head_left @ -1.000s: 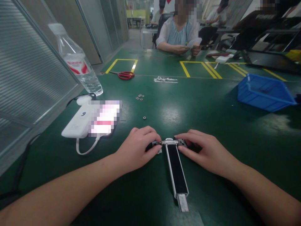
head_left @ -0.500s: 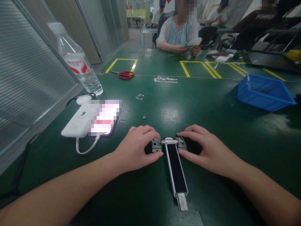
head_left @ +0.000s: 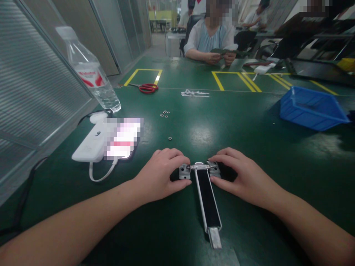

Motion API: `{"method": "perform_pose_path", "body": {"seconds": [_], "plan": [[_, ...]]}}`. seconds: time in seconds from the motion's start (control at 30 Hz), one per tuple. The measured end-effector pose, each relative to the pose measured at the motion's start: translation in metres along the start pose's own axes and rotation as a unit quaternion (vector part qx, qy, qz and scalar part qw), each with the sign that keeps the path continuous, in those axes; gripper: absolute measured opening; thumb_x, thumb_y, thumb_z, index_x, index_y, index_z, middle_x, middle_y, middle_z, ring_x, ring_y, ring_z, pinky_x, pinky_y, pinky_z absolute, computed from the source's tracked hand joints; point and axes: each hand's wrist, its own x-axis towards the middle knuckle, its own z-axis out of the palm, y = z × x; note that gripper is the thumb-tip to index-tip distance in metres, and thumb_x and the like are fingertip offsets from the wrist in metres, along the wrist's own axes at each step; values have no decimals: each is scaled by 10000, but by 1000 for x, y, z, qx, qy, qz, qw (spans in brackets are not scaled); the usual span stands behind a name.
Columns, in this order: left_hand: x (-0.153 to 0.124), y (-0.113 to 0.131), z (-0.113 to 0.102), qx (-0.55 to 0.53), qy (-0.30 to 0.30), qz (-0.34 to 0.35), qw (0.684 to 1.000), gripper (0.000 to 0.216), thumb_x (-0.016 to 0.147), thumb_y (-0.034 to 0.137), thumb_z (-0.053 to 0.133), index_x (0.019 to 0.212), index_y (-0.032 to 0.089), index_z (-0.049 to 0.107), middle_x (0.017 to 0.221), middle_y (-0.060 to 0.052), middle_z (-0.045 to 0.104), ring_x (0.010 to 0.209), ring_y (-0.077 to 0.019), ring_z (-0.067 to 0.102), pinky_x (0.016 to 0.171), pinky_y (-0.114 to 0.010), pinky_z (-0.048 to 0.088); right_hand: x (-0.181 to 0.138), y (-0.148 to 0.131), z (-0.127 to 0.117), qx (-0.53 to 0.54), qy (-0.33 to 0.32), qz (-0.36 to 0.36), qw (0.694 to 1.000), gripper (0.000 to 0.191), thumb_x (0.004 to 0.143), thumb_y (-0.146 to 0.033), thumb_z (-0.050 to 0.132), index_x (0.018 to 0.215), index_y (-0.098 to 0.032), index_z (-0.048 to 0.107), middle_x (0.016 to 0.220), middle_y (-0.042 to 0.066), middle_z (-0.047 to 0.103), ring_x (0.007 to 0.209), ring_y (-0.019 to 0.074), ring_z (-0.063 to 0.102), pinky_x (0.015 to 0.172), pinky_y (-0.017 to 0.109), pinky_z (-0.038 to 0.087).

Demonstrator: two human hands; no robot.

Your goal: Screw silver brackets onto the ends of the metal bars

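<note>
In front of me on the green table lies a metal assembly: a long bar (head_left: 208, 199) with a black face, a bare flat metal tip toward me, and a cross rod at its far end. Small drilled metal brackets sit at both ends of that rod. My left hand (head_left: 163, 171) has thumb and fingers around the left bracket (head_left: 184, 171). On the other side, my right hand (head_left: 238, 170) grips the right bracket (head_left: 214, 169) between thumb and fingers, which partly cover it. A single nut (head_left: 170, 138) rests beyond my left hand.
Several small rings (head_left: 165, 113) lie farther back, before a heap of thin metal pieces (head_left: 194, 93). Red-handled scissors (head_left: 148, 88), a water bottle (head_left: 93, 74), a white power bank (head_left: 90, 142) and a cabled phone (head_left: 126, 140) are left. A blue bin (head_left: 313, 111) stands right. Someone sits opposite.
My hands and the metal assembly stay almost where they were. Across the table, a dark flat item now shows at the other person's hands.
</note>
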Motion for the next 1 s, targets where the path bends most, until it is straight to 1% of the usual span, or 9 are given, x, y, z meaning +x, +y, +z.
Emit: {"method": "perform_pose_path", "body": {"seconds": [0.3,0.5,0.67,1.0], "plan": [[1,1,-1,-11,2,-3,1000,291,776,283,715,1036,196,616,1055,-57,616,962,-240,578,797,-383,414,0,0,2,1,14,-8,1000,222,817,-235,635,1027,-162,635,993,99,607,893,213,593,763,373,526],[0,0,1,-15,9,-4,1000,283,773,291,716,1023,208,613,1053,-59,613,978,-244,582,812,-387,420,1,0,2,1,18,-16,1000,232,823,-231,630,1046,-169,647,980,92,606,869,203,602,734,349,534],[0,0,2,-19,3,-8,1000,267,790,308,699,1027,219,613,1064,-55,605,982,-238,578,826,-385,419,1,-1,2,-4,30,-25,999,225,827,-237,628,1042,-187,669,960,84,610,851,204,616,717,342,541],[1,1,1,-15,-12,-20,1000,276,785,290,700,1031,221,594,1080,-45,606,987,-239,568,810,-376,399,1,-3,0,-8,20,-26,999,227,828,-231,610,1045,-196,667,973,93,623,864,214,618,723,366,552]]}}
